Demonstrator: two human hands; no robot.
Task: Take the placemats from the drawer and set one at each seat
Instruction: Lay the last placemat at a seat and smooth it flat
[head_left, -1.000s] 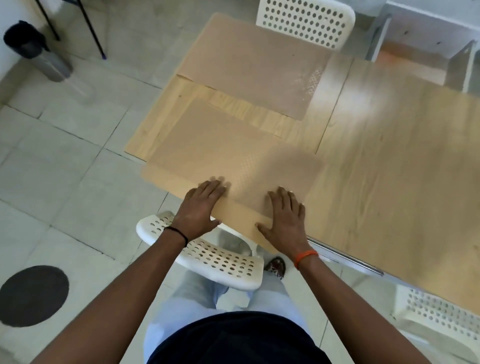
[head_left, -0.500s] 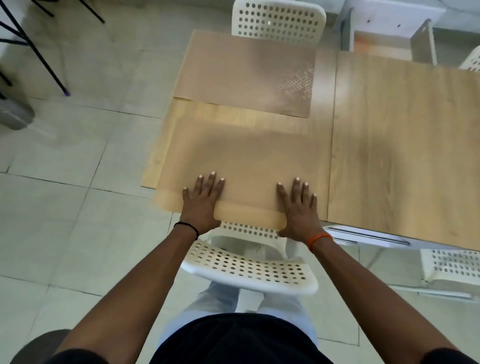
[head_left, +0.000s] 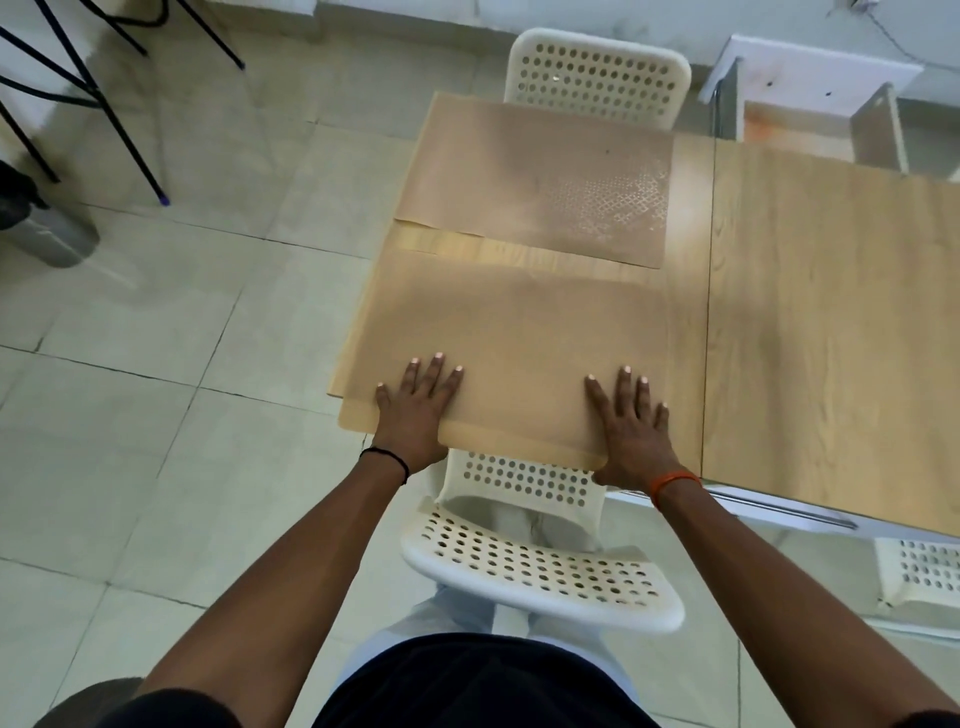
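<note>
Both hands, left and right, lie flat and open, gripping nothing, pressing the near placemat onto the tabletop at centre frame, apparently squaring it above the chair.

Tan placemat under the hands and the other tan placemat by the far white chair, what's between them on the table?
Only a bare strip of light wooden tabletop separates the near tan placemat from the far tan placemat, as the head view shows.

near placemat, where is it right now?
In the head view, the near placemat lies on the table's left end, under the left hand and right hand, its near edge overhanging above the white chair.
</note>
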